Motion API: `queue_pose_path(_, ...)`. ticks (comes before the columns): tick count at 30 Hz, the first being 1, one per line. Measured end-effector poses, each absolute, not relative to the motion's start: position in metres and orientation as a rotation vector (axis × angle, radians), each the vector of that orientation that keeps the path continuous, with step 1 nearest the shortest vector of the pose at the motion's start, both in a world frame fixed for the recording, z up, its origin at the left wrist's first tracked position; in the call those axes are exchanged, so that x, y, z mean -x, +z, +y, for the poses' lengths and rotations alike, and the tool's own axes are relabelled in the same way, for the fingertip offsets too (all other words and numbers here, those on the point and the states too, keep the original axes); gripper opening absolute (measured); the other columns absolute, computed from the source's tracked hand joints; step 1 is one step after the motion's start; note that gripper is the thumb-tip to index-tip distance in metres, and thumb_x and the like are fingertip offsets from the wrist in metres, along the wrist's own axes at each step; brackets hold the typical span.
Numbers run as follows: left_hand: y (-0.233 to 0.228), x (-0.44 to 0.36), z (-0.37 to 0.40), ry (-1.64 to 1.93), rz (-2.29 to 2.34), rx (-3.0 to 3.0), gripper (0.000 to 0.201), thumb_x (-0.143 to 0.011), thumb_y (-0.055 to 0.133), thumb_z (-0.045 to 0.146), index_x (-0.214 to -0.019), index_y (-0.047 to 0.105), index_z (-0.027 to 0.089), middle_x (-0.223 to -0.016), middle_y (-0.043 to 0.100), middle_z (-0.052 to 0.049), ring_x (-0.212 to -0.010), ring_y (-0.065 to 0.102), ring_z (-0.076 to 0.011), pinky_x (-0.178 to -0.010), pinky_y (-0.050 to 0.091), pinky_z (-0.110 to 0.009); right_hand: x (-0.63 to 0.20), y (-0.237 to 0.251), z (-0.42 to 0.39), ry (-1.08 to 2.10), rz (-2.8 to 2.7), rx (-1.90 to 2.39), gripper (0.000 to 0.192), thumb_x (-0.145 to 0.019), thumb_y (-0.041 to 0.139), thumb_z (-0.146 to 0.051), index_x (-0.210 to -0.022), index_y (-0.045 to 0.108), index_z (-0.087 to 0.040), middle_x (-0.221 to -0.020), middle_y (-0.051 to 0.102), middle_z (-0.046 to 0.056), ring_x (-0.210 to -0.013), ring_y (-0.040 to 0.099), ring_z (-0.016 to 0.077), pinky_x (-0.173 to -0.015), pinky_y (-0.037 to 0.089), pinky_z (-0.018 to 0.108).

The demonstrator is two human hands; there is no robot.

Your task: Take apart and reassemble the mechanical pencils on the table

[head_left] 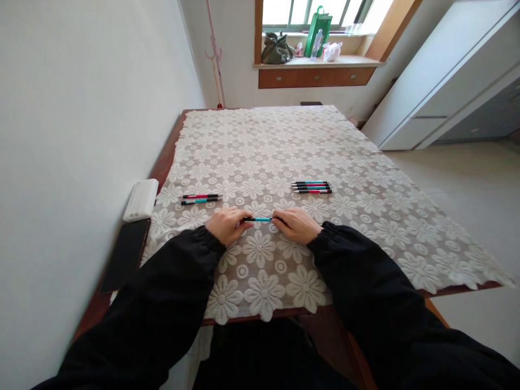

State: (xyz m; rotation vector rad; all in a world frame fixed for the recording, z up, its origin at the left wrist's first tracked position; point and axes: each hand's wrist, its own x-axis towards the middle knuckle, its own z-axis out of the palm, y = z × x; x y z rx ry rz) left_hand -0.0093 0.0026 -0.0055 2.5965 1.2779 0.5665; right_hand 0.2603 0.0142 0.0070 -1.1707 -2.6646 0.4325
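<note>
My left hand (pixel 228 225) and my right hand (pixel 296 225) each grip one end of a teal pen (pixel 260 219), held level just above the lace tablecloth (pixel 268 146). To the left, beyond my left hand, lie two pens (pixel 200 199), one red and one teal, side by side. To the right, beyond my right hand, lies a tidy row of several pens (pixel 311 187), teal, red and black. Both arms wear black sleeves.
A white box (pixel 141 200) and a dark flat device (pixel 127 252) sit at the table's left edge by the wall. Bags and a bottle stand on the window sill (pixel 317 60). White cabinets (pixel 442 81) stand to the right, with open floor beside the table.
</note>
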Motion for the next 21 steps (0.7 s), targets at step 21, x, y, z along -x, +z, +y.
queue_pose_path(21, -0.0018, 0.0056, -0.0024, 0.495, 1.252, -2.651, 0.025, -0.103, 0.049, 0.034, -0.107, 0.069, 0.019, -0.099, 0.075, -0.006, -0.092, 0.064, -0.0228, -0.081, 0.048, -0.036, -0.2561, 0.0064, 0.0133, 0.395, -2.756, 1.211, 0.033, -0.108, 0.038, -0.034, -0.090, 0.061, -0.018, -0.080, 0.069, 0.006, -0.073, 0.060, 0.0176, -0.067, 0.028, 0.030)
